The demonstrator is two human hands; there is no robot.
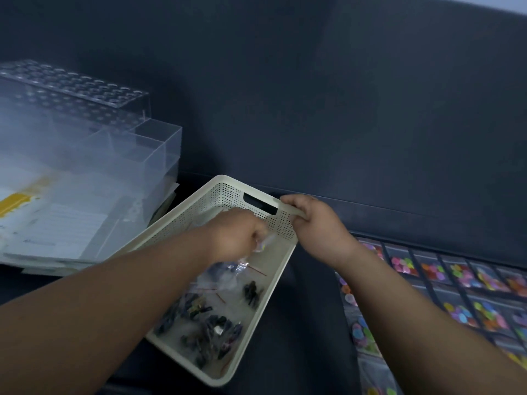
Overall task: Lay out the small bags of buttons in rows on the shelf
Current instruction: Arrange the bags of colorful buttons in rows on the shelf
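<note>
Basket [225, 195], cream, perforated, angled on dark blue surface [313, 323]. Right hand [310, 220] gripping far rim beside handle slot. Left hand [236, 235] inside basket, fingers curled, pinching small clear bag [263, 245]. More bags of dark buttons [205, 323] loose on basket floor. Rows of colourful button bags [456, 295] laid out at right. Clear acrylic boxes [114, 143] at left.
</note>
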